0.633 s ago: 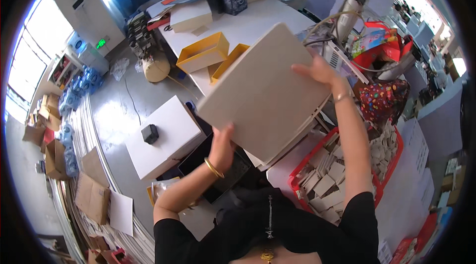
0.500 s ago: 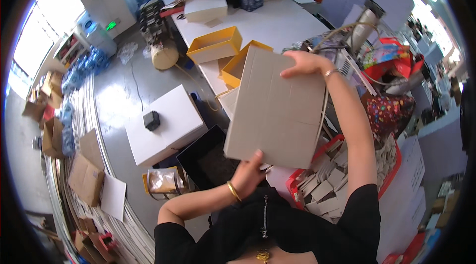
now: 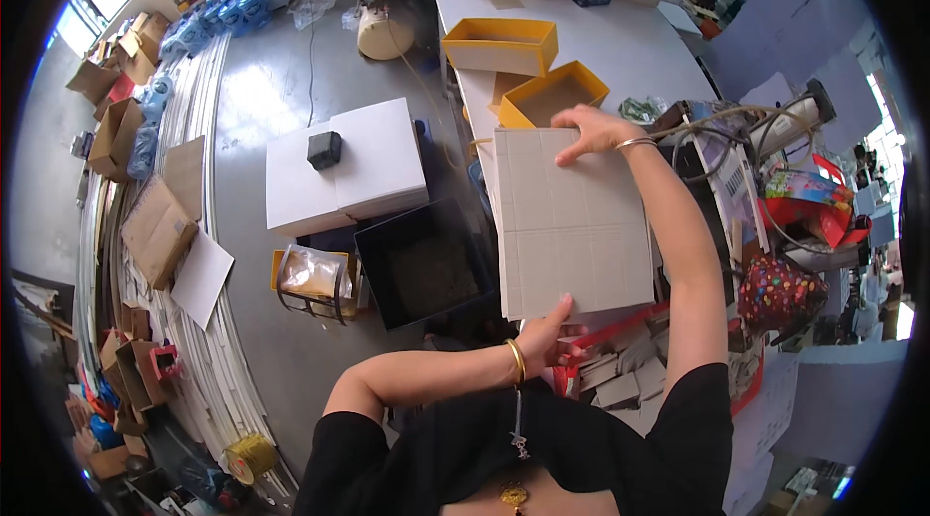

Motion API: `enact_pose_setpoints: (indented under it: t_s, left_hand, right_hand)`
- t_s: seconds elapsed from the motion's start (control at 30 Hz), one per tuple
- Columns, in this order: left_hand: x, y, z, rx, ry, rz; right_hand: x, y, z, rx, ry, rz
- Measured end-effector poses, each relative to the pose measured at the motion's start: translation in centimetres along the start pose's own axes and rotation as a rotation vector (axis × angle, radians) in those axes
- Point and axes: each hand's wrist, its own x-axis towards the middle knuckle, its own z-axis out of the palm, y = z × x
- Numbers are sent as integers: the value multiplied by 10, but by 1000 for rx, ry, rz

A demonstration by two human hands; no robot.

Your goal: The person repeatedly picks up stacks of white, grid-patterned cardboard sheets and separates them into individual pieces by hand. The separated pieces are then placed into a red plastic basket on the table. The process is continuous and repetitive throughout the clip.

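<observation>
Holding a grey board (image 3: 576,235), right hand (image 3: 593,131) clamped on its far edge, left hand (image 3: 544,339) at the near edge, fingers apart.

Plain greyish-beige cardboard sheet (image 3: 581,225), basically a rectangle, with faint crease lines running both ways. Broad face up, longer sides going front to back, at the counter's (image 3: 635,46) near end.
</observation>
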Motion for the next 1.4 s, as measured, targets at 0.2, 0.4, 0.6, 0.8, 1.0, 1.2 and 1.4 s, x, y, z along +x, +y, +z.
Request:
enact_pose_setpoints:
  t_s: [0.2, 0.4, 0.6, 0.8, 1.0, 1.2, 1.4]
  left_hand:
    - [-41, 7, -33, 249, -78, -12]
    - [-45, 17, -102, -183, 422, 387]
    - [-19, 59, -52, -26, 336, 423]
    - [-10, 53, -14, 251, 570, 551]
    - [6, 49, -31, 524, 752, 594]
    - [21, 36, -54, 585, 746, 771]
    - [21, 35, -57, 445, 525, 898]
  right_hand:
    - [-84, -32, 36, -11, 609, -81]
    - [-161, -88, 98, 1, 546, -4]
    - [-156, -129, 130, -137, 509, 109]
    - [-153, -134, 139, -173, 588, 136]
    - [-153, -135, 139, -163, 605, 123]
    - [-155, -134, 139, -133, 598, 97]
    - [-154, -133, 140, -150, 598, 95]
